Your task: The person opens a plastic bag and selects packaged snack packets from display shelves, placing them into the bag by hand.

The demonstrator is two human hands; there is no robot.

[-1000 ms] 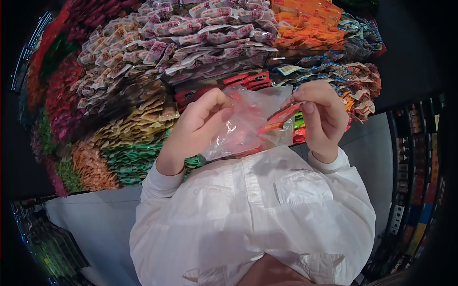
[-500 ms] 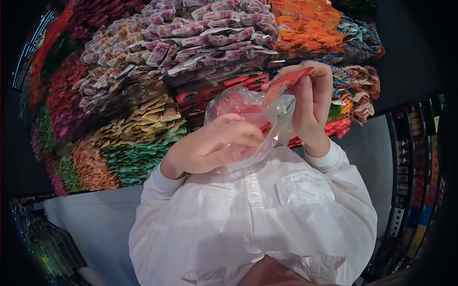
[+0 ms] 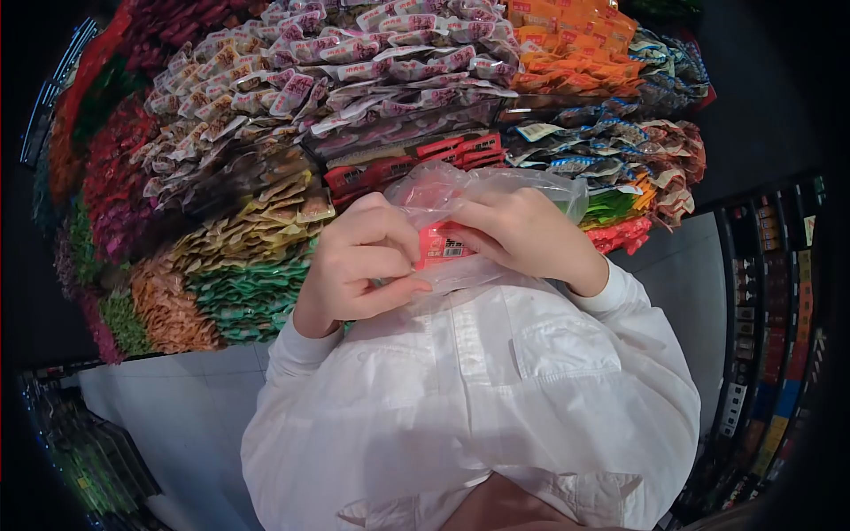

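Close to my chest, a clear plastic bag [image 3: 456, 281] hangs between both hands. My left hand [image 3: 361, 261] is closed on its left side, with the fingers curled and the thumb along the lower edge. A red snack packet [image 3: 440, 244] with white print and a barcode shows at the bag's mouth. From the other side my right hand [image 3: 524, 232] closes over the packet's right edge, its fingertips partly hidden by plastic. More red shows through the upper part of the bag. Whether the packet lies fully inside the bag I cannot tell.
A display ahead is heaped with small wrapped snacks: purple-and-white packets [image 3: 390, 53], orange packets [image 3: 571, 53], green packets [image 3: 257, 296] and red packets [image 3: 372, 177]. Shelves with goods [image 3: 770, 327] stand on the right. Grey floor [image 3: 195, 416] shows at the lower left.
My right hand has come down and left, bringing the red packet from above the bag to its mouth. My left hand has shifted slightly left and turned more upright.
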